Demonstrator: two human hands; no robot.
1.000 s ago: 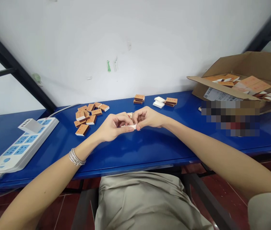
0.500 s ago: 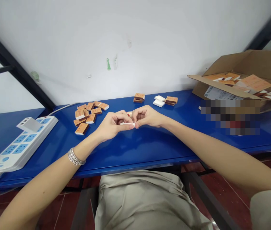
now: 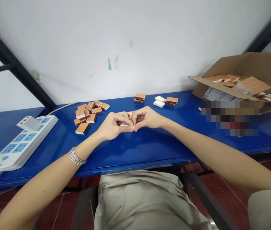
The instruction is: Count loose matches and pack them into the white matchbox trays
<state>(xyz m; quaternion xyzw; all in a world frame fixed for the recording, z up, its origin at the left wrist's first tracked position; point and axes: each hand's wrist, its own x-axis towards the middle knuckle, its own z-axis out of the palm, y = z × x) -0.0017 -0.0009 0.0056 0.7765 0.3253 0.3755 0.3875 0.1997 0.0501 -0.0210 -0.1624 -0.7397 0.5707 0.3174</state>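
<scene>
My left hand (image 3: pixel 112 126) and my right hand (image 3: pixel 147 118) meet above the middle of the blue table (image 3: pixel 140 150), fingertips nearly touching. Between them they pinch a small white matchbox tray (image 3: pixel 127 126), and red-tipped matches (image 3: pixel 129 115) show just behind my fingers. Most of the tray is hidden by my fingers. To the left of my left hand lies a loose heap of orange-brown matchboxes (image 3: pixel 86 115). Several small stacks of boxes (image 3: pixel 139 98) and white trays (image 3: pixel 159 102) stand beyond my hands.
A white power strip (image 3: pixel 21 143) with blue sockets lies at the table's left, its cable running over the edge. An open cardboard box (image 3: pixel 238 81) holding flat orange sleeves sits at the right end, partly blurred out. A white wall stands behind.
My hands have drawn slightly closer together around the white tray, and the red-tipped matches show a little more. The boxes on the table have not visibly moved.
</scene>
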